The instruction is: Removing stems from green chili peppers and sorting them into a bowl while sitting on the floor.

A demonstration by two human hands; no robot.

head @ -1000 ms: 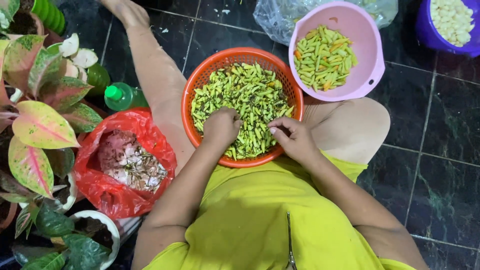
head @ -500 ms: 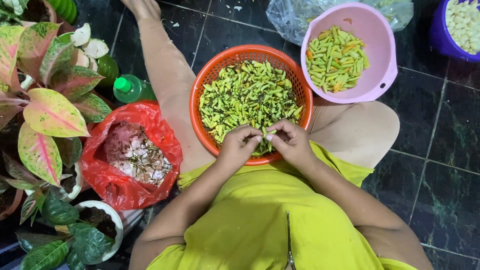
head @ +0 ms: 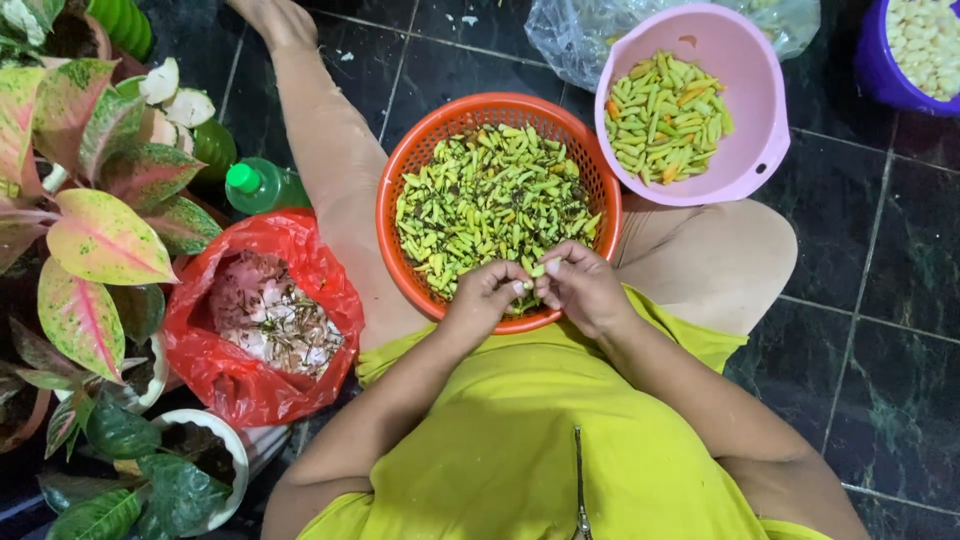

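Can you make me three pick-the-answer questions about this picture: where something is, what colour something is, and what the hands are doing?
1. Where is the red bag?
A. left of the orange basket
B. inside the pink bowl
C. on the person's lap

2. What colour is the bowl right of the orange basket?
A. blue
B. pink
C. white

3. What are the left hand and right hand doing?
A. resting on the floor
B. holding the green bottle
C. pinching a small chili together

Answers: 1 A, the bag sits on the floor beside the plants. 2 B, its wall is pink. 3 C, the fingertips of both hands meet over the basket's near rim.
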